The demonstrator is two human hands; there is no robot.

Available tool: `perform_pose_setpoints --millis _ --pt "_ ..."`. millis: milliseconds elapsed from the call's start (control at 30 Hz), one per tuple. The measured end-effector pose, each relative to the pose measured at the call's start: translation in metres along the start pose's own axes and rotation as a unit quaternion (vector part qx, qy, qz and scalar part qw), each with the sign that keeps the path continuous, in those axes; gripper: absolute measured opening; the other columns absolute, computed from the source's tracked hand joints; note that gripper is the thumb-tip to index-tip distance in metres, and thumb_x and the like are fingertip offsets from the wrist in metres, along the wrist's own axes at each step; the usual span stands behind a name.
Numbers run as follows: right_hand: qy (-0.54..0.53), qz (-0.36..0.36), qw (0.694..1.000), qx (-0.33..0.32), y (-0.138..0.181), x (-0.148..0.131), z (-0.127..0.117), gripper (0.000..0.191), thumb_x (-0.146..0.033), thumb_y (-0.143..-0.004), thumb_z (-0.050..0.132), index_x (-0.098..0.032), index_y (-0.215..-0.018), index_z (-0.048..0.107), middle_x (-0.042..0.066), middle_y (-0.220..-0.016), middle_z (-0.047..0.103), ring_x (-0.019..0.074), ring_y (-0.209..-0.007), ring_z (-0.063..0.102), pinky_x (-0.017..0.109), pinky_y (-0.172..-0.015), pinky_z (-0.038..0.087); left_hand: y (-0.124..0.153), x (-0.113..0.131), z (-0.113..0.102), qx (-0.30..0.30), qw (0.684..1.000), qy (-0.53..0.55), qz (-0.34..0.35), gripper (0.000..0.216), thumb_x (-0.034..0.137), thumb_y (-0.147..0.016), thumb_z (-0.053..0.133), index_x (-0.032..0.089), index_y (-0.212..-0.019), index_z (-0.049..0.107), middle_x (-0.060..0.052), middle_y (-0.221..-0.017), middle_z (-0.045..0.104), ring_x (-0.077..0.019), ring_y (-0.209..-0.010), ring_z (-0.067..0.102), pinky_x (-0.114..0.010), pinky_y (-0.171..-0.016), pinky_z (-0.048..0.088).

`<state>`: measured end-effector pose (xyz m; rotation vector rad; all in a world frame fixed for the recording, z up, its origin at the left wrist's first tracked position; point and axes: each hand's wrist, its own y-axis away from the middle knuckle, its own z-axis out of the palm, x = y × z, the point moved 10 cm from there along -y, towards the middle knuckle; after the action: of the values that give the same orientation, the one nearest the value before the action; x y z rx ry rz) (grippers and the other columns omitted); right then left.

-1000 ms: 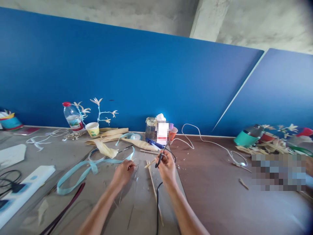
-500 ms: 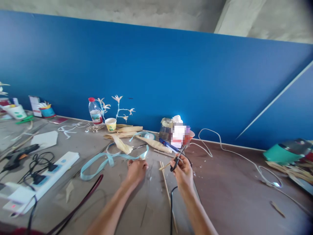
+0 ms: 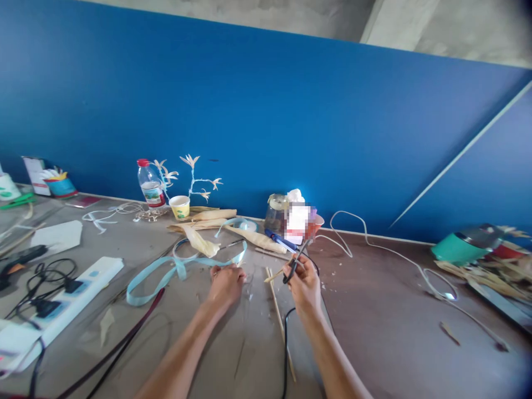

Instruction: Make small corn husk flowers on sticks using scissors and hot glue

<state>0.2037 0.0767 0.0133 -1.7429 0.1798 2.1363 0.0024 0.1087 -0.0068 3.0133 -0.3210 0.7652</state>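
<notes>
My left hand (image 3: 225, 284) rests low over the table, its fingers closed in a pinch. A small pale bit shows at the fingertips, too small to name. The light blue ribbon (image 3: 145, 300) loops across the table and its end stands up right behind these fingers; I cannot tell whether they grip it. In my right hand (image 3: 305, 282) is a pair of black-handled scissors (image 3: 292, 270), blades pointing up and away. A pale pointed strip (image 3: 272, 276) sticks out to the left beside that hand. Thin sticks (image 3: 277, 310) lie on the table between my hands.
Dried husks (image 3: 257, 239), a blue pen (image 3: 278, 240) and a jar (image 3: 275, 213) lie or stand beyond. A paper cup (image 3: 179, 207) with husk flowers stands by a bottle (image 3: 152, 187). At left are a power strip (image 3: 93, 282) and glue gun (image 3: 20, 259); a white cable (image 3: 399, 256) runs right.
The whole view has shifted, so the table things sit further left and slightly higher. Both hands keep nearly the same place over the table, and the scissors stay in my right hand.
</notes>
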Motion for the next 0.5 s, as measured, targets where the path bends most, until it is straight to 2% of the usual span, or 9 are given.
perform_pose_setpoints --millis 300,500 --pt "-0.012 -0.004 1.0 -0.016 0.001 -0.012 0.006 0.036 -0.029 -0.065 0.067 -0.019 -0.093 0.048 -0.002 -0.071 0.056 0.0086 -0.053 0.049 0.019 -0.042 0.036 0.001 0.006 -0.008 0.013 0.999 -0.021 0.019 0.023 0.02 -0.077 0.045 0.02 -0.07 0.067 -0.007 -0.081 0.067 -0.0201 -0.081 0.058 -0.034 -0.078 0.025" --pt "-0.022 -0.003 0.999 -0.026 0.0 -0.012 0.009 0.033 -0.026 -0.066 0.064 -0.019 -0.093 0.047 -0.002 -0.07 0.055 0.0082 -0.054 0.049 0.018 -0.043 0.036 -0.001 0.002 -0.006 0.011 0.999 -0.037 0.005 0.017 0.022 -0.075 0.049 0.02 -0.069 0.064 -0.004 -0.082 0.066 -0.0196 -0.078 0.058 -0.035 -0.079 0.025"
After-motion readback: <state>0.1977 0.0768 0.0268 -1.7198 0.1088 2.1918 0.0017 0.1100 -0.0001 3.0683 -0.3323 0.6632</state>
